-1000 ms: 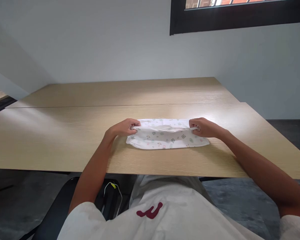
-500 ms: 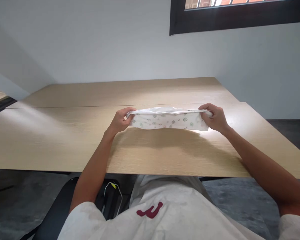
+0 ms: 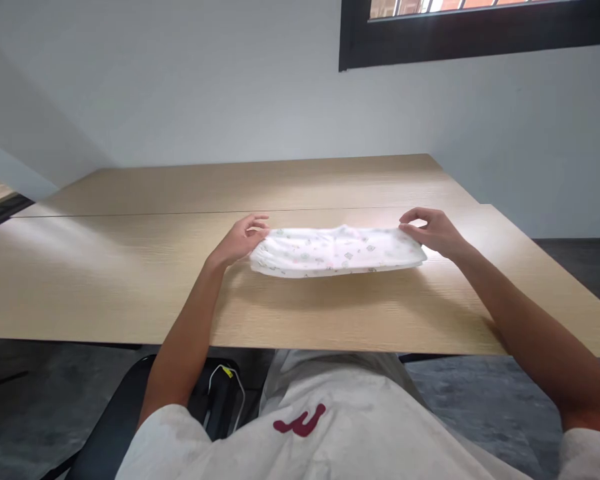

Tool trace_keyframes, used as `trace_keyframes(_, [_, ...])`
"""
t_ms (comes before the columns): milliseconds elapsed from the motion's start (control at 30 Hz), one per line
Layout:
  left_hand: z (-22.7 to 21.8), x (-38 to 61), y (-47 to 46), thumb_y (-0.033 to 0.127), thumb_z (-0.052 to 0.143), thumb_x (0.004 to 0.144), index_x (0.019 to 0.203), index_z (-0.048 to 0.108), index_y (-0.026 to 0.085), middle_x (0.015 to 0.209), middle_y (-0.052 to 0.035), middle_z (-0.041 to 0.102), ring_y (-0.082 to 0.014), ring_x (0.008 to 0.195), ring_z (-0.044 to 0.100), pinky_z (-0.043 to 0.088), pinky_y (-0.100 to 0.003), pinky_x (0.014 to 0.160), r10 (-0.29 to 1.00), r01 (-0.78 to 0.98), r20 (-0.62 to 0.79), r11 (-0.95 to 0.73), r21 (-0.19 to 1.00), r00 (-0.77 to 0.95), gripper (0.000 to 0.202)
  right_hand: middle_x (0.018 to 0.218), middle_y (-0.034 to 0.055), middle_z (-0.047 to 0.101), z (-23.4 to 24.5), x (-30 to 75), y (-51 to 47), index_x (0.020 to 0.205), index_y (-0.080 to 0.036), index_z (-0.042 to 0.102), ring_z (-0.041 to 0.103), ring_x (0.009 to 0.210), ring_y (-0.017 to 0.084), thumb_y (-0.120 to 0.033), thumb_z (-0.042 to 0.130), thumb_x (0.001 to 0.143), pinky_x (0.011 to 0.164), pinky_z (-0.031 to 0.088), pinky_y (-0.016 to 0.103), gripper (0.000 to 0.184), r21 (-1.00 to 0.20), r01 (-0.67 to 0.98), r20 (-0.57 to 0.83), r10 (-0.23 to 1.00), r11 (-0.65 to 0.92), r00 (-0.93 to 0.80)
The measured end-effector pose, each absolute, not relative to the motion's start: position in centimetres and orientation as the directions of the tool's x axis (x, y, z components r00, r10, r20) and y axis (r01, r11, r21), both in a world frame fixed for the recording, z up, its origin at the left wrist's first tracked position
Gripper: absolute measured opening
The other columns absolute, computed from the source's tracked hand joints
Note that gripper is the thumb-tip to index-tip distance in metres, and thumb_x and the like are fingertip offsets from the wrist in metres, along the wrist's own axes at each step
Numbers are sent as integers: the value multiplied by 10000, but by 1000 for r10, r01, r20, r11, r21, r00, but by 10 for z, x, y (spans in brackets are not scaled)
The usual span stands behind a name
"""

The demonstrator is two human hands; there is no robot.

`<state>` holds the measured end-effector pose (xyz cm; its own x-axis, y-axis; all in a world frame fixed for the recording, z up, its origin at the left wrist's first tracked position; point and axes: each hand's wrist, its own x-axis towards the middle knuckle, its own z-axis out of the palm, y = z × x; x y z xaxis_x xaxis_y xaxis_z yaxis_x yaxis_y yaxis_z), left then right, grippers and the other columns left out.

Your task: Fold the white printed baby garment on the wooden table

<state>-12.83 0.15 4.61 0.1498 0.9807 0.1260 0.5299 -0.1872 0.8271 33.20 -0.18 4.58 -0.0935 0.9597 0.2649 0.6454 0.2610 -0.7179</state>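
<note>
A white folded cloth (image 3: 337,252) with small grey, green and pink prints stretches sideways just above the table, its near edge lower than its far edge. Its left end looks gathered. At the far left corner, the thumb and a finger of my left hand (image 3: 240,239) pinch the fabric, the other fingers loosely extended. My right hand (image 3: 433,232) pinches the far right corner between thumb and index finger. The cloth is slightly blurred, and a shadow lies beneath it.
The pale wooden table (image 3: 130,280) has a seam running across it and meets a white wall (image 3: 220,80). A dark window frame (image 3: 350,40) is at the upper right. Below the front edge stand a black chair (image 3: 125,407) and a white cable (image 3: 241,387).
The cloth has swung down and toward me, and its upper face now shows wide. Both hands have loosened from a fuller grip to a fingertip pinch at the corners.
</note>
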Motion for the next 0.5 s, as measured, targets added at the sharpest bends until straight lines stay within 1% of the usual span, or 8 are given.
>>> trace_keyframes(33, [41, -129, 4, 474, 641, 814, 1249, 607, 194, 1175, -118, 639, -225, 942, 655, 558, -323, 732, 982, 630, 134, -187, 753, 131, 518, 956, 85, 670, 40, 334, 1, 834, -212, 653, 573, 608, 174, -485, 660, 784, 558, 458, 356, 278, -618, 745, 295, 953, 250, -76])
trace_keyframes(100, [33, -130, 9, 436, 604, 817, 1169, 646, 170, 1160, -122, 639, -239, 983, 633, 545, -353, 798, 969, 765, 218, -226, 603, 114, 444, 977, 96, 668, 30, 338, 6, 819, -201, 660, 561, 616, 176, -436, 640, 789, 601, 451, 369, 237, -414, 880, 388, 920, 233, -61])
trace_keyframes(133, [31, -129, 10, 420, 593, 813, 1110, 664, 161, 1121, -116, 649, -235, 965, 628, 537, -355, 801, 954, 792, 270, -264, 551, 130, 400, 963, 94, 667, 26, 339, 8, 811, -199, 661, 553, 613, 173, -417, 629, 795, 613, 446, 370, 221, -348, 906, 416, 906, 240, -80])
trace_keyframes(167, [31, -127, 11, 407, 586, 813, 1055, 675, 160, 1069, -104, 660, -226, 932, 624, 531, -346, 787, 937, 791, 308, -313, 525, 166, 357, 941, 89, 667, 23, 340, 10, 803, -199, 663, 544, 603, 167, -406, 617, 803, 617, 443, 367, 212, -316, 911, 423, 899, 265, -114])
trace_keyframes(233, [35, -123, 7, 400, 584, 826, 966, 682, 167, 935, -68, 669, -196, 843, 616, 518, -316, 743, 905, 730, 323, -416, 543, 275, 289, 896, 77, 665, 20, 337, 10, 795, -197, 663, 530, 576, 152, -399, 594, 827, 608, 443, 355, 216, -321, 878, 407, 889, 356, -211])
trace_keyframes(333, [45, -113, -5, 417, 595, 857, 965, 684, 170, 828, -38, 655, -154, 746, 594, 502, -280, 703, 860, 576, 225, -480, 662, 458, 284, 915, 87, 670, 21, 328, 4, 851, -195, 672, 572, 636, 169, -387, 560, 873, 618, 473, 356, 224, -336, 768, 376, 825, 545, -421])
trace_keyframes(433, [49, -99, -17, 440, 606, 870, 1022, 678, 171, 819, -37, 662, -139, 713, 590, 485, -258, 671, 787, 491, 85, -462, 739, 611, 317, 1032, 108, 684, 22, 316, -2, 944, -210, 687, 636, 930, 248, -367, 550, 909, 777, 519, 423, 211, -288, 657, 332, 716, 697, -614])
trace_keyframes(500, [45, -89, -21, 468, 601, 872, 990, 682, 179, 788, -30, 663, -137, 685, 586, 463, -248, 633, 739, 517, -5, -466, 718, 673, 323, 1153, 110, 677, 21, 312, -5, 1037, -226, 692, 601, 1114, 288, -357, 550, 920, 914, 491, 499, 225, -244, 624, 284, 670, 743, -686])
